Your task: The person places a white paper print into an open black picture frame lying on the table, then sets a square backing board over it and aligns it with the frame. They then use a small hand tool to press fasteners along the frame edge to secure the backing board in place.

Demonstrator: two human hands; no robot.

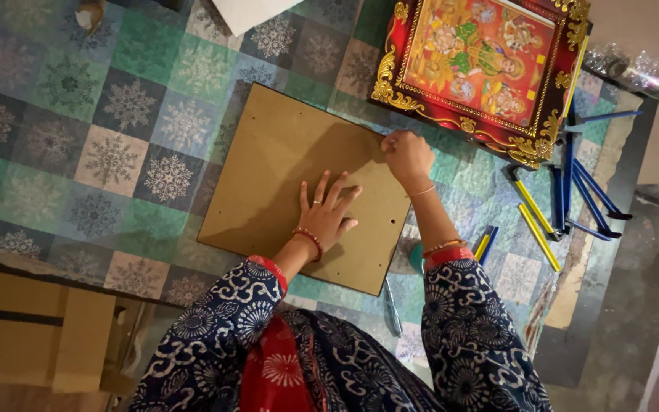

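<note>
- The brown backing board (284, 179) lies flat on the snowflake-patterned cloth (116, 114) covering the table.
- Left hand (328, 214) presses palm-down on the board, fingers spread and released, apparently to keep it from sliding.
- Right hand (407, 155) is clenched at the board's far edge; whether it grips a small tool I cannot tell.
- A red, gold-trimmed framed picture (482, 69) sits just beyond; blue and yellow tools (566, 198) lie to the right.

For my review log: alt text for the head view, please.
Left hand lies flat on a brown backing board on a snowflake-patterned cloth, while the right hand is closed at the board's edge. An ornate red-and-gold framed picture and blue-and-yellow tools lie nearby.
</note>
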